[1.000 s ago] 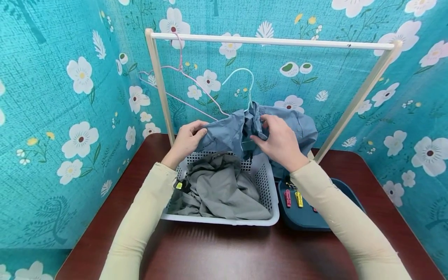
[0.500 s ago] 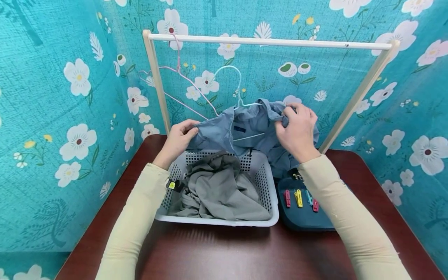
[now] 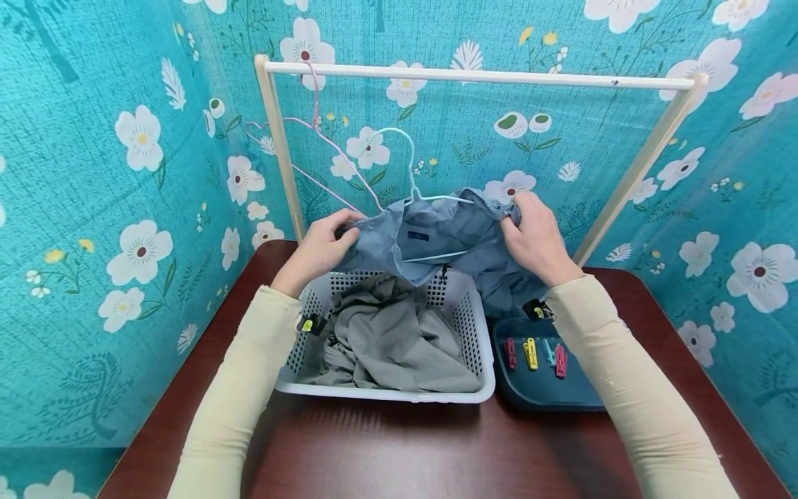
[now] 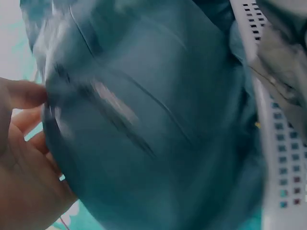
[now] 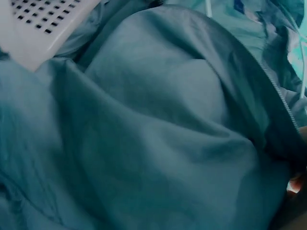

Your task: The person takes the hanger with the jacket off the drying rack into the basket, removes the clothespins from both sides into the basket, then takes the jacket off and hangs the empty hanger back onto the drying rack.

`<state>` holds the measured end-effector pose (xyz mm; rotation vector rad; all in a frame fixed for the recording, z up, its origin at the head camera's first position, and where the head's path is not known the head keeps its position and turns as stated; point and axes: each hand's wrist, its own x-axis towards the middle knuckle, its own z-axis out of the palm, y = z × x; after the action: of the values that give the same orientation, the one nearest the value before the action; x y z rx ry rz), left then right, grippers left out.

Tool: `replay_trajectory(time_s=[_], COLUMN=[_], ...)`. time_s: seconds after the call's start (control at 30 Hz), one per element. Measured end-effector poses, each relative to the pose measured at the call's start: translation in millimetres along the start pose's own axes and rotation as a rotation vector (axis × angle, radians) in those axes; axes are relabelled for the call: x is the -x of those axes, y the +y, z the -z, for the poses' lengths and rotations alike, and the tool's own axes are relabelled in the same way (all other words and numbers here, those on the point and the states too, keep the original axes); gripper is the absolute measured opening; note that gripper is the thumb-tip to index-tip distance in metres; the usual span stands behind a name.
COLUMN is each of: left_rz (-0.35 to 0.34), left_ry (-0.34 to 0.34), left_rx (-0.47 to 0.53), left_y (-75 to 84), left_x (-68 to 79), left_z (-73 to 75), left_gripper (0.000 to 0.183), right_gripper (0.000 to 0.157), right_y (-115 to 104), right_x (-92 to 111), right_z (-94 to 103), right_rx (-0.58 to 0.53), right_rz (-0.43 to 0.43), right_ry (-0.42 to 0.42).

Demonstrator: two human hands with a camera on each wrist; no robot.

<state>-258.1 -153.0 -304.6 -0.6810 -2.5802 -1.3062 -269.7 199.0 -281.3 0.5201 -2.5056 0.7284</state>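
A blue zip jacket is spread between both hands, its collar opening showing a dark label. Inside it sits a mint-coloured clothes hanger, the hook sticking up free of the bar and the lower wire crossing the opening. My left hand pinches the jacket's left shoulder; in the left wrist view thumb and fingers hold the fabric's edge. On the other side my right hand grips the jacket's front edge near the collar. The right wrist view shows zipper teeth running toward the fingers, which are mostly cut off there.
Below the jacket stands a white basket with a grey garment in it. To its right, a dark blue tray carries several clothespins. A pink hanger hangs at the left of the rack's white bar.
My right hand has moved right from the collar, drawing the jacket's front outward, so the opening, label and lower hanger wire show. The hanger's hook has shifted left. The left hand keeps its hold.
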Motion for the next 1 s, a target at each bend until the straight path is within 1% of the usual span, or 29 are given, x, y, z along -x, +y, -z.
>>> replay_trajectory(time_s=[0.1,0.17,0.2,0.27,0.33,0.4,0.47,0.53,0.6,0.67,0.73,0.77,0.8,0.9,1.0], left_rz=[-0.076,-0.113,-0.117,-0.104,-0.075,-0.059,-0.068,-0.086,-0.104,-0.118,-0.13,-0.138,-0.143,-0.146,-0.141], left_ry=[-0.008,-0.005,0.0,0.015,0.04,0.055,0.055,0.053,0.054,0.063,0.075,0.081,0.086,0.097,0.099], left_rx=[-0.082,-0.104,-0.104,-0.083,-0.051,-0.025,-0.019,-0.023,-0.039,-0.053,-0.064,-0.069,-0.07,-0.063,-0.061], left_y=[15.1,21.4,22.8,22.8,19.8,16.6,14.5,13.3,13.4,14.6,17.2,19.2,21.8,29.2,35.0], left_x=[-6.7,-10.5,-11.5,-11.8,-10.7,-9.4,-8.2,-7.8,-7.2,-6.5,-5.8,-5.3,-4.8,-4.5,-5.2], left_z=[-10.0,-16.0,-18.0,-19.5,-18.8,-17.1,-15.8,-15.1,-14.5,-14.5,-14.8,-15.1,-15.2,-16.1,-17.1], left_gripper=[0.027,0.027,0.026,0.025,0.025,0.025,0.024,0.024,0.021,0.018,0.015,0.014,0.014,0.013,0.014], right_gripper=[0.02,0.022,0.024,0.025,0.026,0.028,0.03,0.031,0.032,0.032,0.023,0.019,0.019,0.029,0.039], right_y=[-8,-11,-11,-10,-5,0,6,11,14,14,12,11,8,2,-2], right_x=[0,-1,-1,-1,0,0,1,3,5,7,9,9,9,9,9], right_z=[1.6,3.9,5.5,9.2,13.9,17.9,20.5,21.2,20.3,18.5,16.5,15.3,14.4,11.3,9.0], right_rx=[0.006,-0.01,-0.024,-0.063,-0.114,-0.155,-0.174,-0.164,-0.128,-0.074,-0.004,0.029,0.061,0.135,0.189], right_rz=[0.027,0.04,0.035,-0.005,-0.08,-0.161,-0.212,-0.227,-0.205,-0.162,-0.103,-0.077,-0.055,-0.022,-0.028], right_ry=[-0.045,-0.074,-0.089,-0.109,-0.119,-0.12,-0.1,-0.058,0.006,0.073,0.122,0.134,0.135,0.124,0.128])
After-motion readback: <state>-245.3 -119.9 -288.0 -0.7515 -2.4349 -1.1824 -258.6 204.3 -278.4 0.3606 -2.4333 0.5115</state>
